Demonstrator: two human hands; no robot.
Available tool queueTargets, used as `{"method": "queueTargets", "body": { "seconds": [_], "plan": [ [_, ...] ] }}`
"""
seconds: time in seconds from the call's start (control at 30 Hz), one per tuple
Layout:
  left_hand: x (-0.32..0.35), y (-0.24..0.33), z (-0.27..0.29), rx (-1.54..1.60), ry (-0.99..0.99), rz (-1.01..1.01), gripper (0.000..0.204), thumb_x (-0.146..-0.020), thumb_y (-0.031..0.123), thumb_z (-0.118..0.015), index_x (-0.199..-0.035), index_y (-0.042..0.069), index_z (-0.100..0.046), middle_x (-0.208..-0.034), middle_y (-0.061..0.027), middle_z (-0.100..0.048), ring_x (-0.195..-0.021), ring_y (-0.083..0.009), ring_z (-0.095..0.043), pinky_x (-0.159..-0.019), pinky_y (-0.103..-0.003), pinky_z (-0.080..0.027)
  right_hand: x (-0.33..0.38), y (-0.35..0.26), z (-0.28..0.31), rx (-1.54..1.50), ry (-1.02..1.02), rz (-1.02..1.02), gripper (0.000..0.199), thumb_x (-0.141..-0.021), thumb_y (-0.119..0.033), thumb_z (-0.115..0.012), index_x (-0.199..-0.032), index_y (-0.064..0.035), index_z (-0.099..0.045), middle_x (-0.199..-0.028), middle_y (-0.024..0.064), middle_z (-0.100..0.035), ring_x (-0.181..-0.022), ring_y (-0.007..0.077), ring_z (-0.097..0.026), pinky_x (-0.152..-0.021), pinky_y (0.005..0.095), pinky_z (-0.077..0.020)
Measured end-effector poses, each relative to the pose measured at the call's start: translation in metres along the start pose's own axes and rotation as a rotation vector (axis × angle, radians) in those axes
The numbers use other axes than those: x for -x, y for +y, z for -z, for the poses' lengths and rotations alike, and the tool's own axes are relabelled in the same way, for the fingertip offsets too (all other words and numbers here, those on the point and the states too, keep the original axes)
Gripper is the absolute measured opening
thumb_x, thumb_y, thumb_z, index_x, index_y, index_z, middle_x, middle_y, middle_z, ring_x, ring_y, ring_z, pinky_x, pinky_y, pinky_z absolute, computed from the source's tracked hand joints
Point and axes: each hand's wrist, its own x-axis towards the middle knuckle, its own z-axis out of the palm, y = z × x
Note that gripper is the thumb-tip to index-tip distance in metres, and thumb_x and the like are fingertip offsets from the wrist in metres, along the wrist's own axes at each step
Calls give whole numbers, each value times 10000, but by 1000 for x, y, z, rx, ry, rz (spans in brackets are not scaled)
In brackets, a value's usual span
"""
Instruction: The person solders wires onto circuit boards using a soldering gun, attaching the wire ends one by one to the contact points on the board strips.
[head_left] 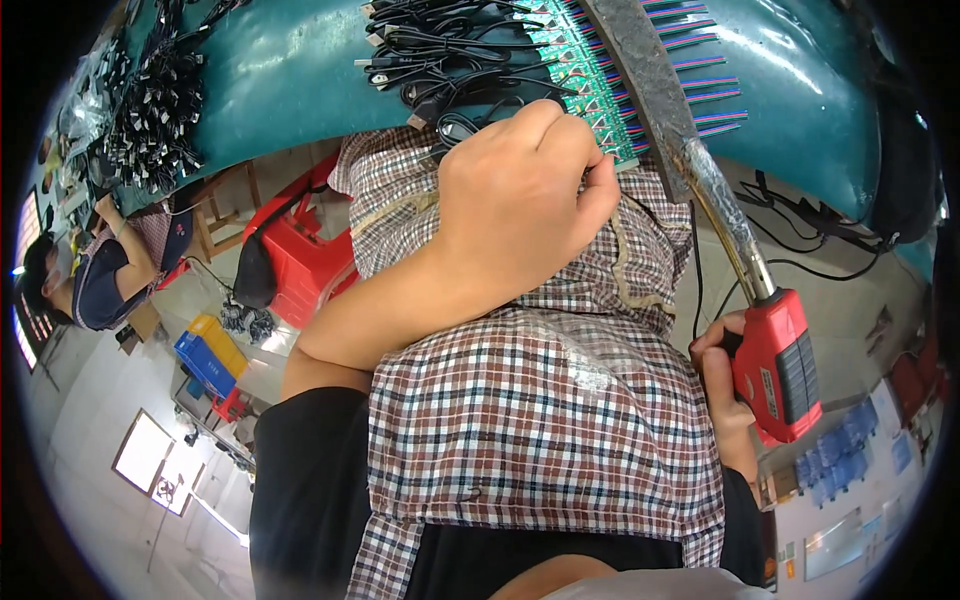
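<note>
My left hand (pixel 525 185) is closed at the near end of a row of green circuit boards (pixel 575 75), fingers curled under and pinched; what they hold is hidden. My right hand (pixel 722 375) grips the red handle of a soldering gun (pixel 782 365). Its metal barrel slants up and left, the tip end close to the near end of a dark flat bar (pixel 645 75). That bar lies along the boards, over short multicoloured wires (pixel 708 88) that stick out to its right. Black USB cables (pixel 440 45) run from the boards' left side, some bundled.
The teal tabletop (pixel 280 50) carries a big heap of black cables (pixel 155 120) at far left. A red stool (pixel 310 265) stands below the table edge. Another person (pixel 120 265) sits further left. Blue and yellow crates (pixel 212 355) are behind. Black cords (pixel 790 230) hang at right.
</note>
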Motion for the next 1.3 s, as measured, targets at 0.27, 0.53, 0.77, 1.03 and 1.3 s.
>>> {"method": "queueTargets", "body": {
  "seconds": [0.27, 0.53, 0.77, 1.03, 1.3],
  "plan": [
    [0, 3, -3, -34, -13, 4, 201, -696, 125, -734, -705, 86, -537, -687, -62, -537, -547, -241, -565, -479, -355, -459, 9, 13, 2, -107, -43, -168, 188, -882, 3, -677, -1069, -13, -661, -899, 48, -646, -829, 153, -616, -771, 310, -499],
    [-2, 4, -1, -69, -21, 16, 189, -721, 93, -775, -691, 105, -589, -667, 10, -580, -493, -117, -576, -450, -256, -432, 10, 27, -4, -199, -6, -118, 174, -897, 9, -662, -1070, -5, -658, -886, 38, -625, -801, 142, -584, -747, 302, -479],
    [-1, 4, -1, -77, -15, 16, 197, -714, 91, -780, -690, 105, -586, -666, 8, -579, -494, -118, -582, -450, -256, -432, 3, 21, -2, -222, -57, -134, 165, -895, 6, -665, -1060, -4, -658, -880, 35, -628, -803, 145, -592, -748, 303, -480],
    [-2, 3, -2, -81, -16, 14, 198, -711, 87, -780, -689, 105, -584, -664, 5, -575, -490, -120, -589, -443, -255, -431, 7, 22, -1, -132, -2, -115, 111, -903, -39, -588, -935, -48, -482, -811, 83, -533, -733, 161, -507, -682, 306, -438],
    [-2, 5, -1, -79, -15, 9, 199, -711, 88, -776, -689, 107, -580, -669, 3, -575, -494, -125, -601, -435, -255, -430, 10, 23, 6, -52, -34, -55, 101, -901, 9, -571, -994, -11, -537, -849, 93, -575, -746, 174, -536, -731, 314, -460]
  ]
}}
